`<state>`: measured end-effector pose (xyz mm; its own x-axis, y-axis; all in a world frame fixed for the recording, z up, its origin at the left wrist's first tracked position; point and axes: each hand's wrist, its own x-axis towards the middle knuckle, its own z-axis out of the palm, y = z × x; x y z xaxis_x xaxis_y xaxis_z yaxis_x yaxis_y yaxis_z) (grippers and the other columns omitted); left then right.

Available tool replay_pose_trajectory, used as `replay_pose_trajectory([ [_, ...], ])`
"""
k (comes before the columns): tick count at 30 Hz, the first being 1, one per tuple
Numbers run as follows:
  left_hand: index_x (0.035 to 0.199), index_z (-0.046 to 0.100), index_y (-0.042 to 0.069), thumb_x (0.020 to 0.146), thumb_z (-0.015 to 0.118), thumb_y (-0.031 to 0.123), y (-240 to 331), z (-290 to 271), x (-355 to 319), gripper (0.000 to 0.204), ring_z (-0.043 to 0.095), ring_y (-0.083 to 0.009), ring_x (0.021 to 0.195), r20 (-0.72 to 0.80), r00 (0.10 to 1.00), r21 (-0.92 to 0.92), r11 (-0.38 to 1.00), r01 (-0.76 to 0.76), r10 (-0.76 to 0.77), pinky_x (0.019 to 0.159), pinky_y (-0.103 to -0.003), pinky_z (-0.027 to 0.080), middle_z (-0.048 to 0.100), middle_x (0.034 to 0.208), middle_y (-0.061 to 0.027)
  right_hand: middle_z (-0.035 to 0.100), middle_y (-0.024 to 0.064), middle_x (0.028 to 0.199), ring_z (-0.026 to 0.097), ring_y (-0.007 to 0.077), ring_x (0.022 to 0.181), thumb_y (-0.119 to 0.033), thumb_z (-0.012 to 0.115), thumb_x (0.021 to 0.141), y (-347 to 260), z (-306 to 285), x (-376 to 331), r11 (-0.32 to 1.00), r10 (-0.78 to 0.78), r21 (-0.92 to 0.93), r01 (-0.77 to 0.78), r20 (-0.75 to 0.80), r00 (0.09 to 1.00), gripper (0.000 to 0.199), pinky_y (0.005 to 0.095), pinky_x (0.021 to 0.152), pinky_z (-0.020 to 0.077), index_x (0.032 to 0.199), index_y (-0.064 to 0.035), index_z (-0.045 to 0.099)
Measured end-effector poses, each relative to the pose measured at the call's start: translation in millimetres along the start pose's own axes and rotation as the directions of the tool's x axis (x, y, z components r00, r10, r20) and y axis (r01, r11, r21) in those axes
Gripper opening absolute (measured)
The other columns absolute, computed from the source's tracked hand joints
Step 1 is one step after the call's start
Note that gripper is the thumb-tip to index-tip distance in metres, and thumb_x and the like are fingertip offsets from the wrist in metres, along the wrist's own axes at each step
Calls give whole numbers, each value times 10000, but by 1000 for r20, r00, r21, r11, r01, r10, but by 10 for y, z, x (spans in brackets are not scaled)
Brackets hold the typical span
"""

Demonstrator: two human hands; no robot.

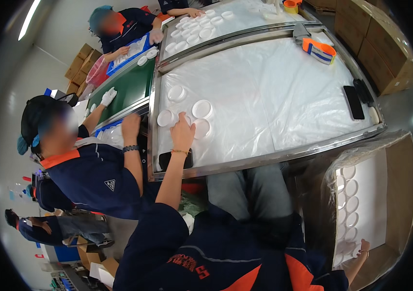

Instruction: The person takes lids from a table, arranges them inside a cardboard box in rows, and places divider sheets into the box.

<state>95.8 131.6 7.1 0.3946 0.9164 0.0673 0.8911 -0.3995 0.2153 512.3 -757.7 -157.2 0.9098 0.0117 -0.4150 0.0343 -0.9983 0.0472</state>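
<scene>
- Head view: we look down through a fisheye lens at a steel-rimmed table [264, 157] covered with a white plastic sheet, which fills the centre and upper right of the frame.
- Our left hand [183, 130] reaches up from the lower centre, with the arm bare below a dark blue sleeve and a thin band at the wrist. Its fingers lie spread and flat on a small cluster of round white lids [201, 109] at the left-centre of the table; we cannot tell whether it grips any one of them.
- The cluster holds several lids lying close together, with one more lid [176, 93] just above them.
- Our right hand [361, 248] sits at the lower right edge of the frame, inside a plastic-lined cardboard box [402, 194]. It is next to a column of white lids [348, 203] stacked along the box's left side. The hand is small and partly hidden, so we cannot tell whether it is holding anything.
- A dark phone [175, 159] lies at the table's near edge, just below our left wrist.
- At the left of the frame a co-worker in a dark blue and orange shirt stands at the table's left rim, one bare hand [131, 127] on the edge and a white-gloved hand [108, 96] over a green conveyor belt [129, 87].
- In the upper right, an orange tape dispenser [319, 50] rests on the sheet, and two dark flat devices [354, 102] lie near the right rim.
- At the top centre, a second table [245, 17] carries more white lids.
</scene>
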Motion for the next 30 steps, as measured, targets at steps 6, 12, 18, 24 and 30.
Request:
replay_pose_trajectory([
  [6, 1343, 466, 216, 854, 614, 191, 65, 91, -16, 511, 521, -422, 1091, -199, 971, 65, 991, -119, 130, 874, -508, 457, 464, 1274, -255, 575, 229, 1170, 561, 377, 1068, -207, 582, 921, -957, -738, -333, 956, -182, 162, 245, -329, 927, 328, 432, 897, 448, 1149, 28, 577],
  [12, 1245, 581, 219, 866, 509, 98, 604, 591, 33, 405, 524, -406, 1082, -378, 925, 149, 984, 99, -36, 842, -514, 477, 427, 1359, -245, 523, 151, 1264, 479, 318, 1226, 13, 598, 863, -3872, -2065, -1876, 479, -644, 113, 871, -629, 436, 330, 393, 1011, 391, 1187, -41, 570],
  [18, 972, 685, 95, 764, 555, 44, 566, 348, -308, 250, 568, -354, 1072, -184, 933, -312, 882, -355, 310, 889, -450, 478, 569, 1211, -207, 513, 182, 1219, 503, 367, 1126, -80, 679, 789, -6365, -1774, -2648, -235, -915, 104, 966, -359, -184, 482, 395, 953, 440, 1237, -10, 516],
  [24, 1224, 524, 107, 843, 589, 132, 286, 141, -286, 387, 467, -296, 1187, -514, 841, -253, 907, -338, 170, 955, -452, 395, 504, 1238, -127, 540, 163, 1122, 495, 348, 1074, -147, 706, 758, -7384, -913, -2438, -187, -887, -185, 965, -390, -247, 571, 462, 909, 391, 1277, -28, 499],
  [30, 1277, 494, 75, 879, 561, 162, -527, 396, 263, 413, 537, -297, 1050, -483, 849, -305, 950, 63, -212, 905, -487, 383, 565, 1118, -135, 569, 145, 1049, 516, 335, 1020, -232, 681, 798, -7819, -1012, -2607, -171, -944, -374, 912, -204, -261, 571, 472, 848, 380, 1298, -32, 491],
])
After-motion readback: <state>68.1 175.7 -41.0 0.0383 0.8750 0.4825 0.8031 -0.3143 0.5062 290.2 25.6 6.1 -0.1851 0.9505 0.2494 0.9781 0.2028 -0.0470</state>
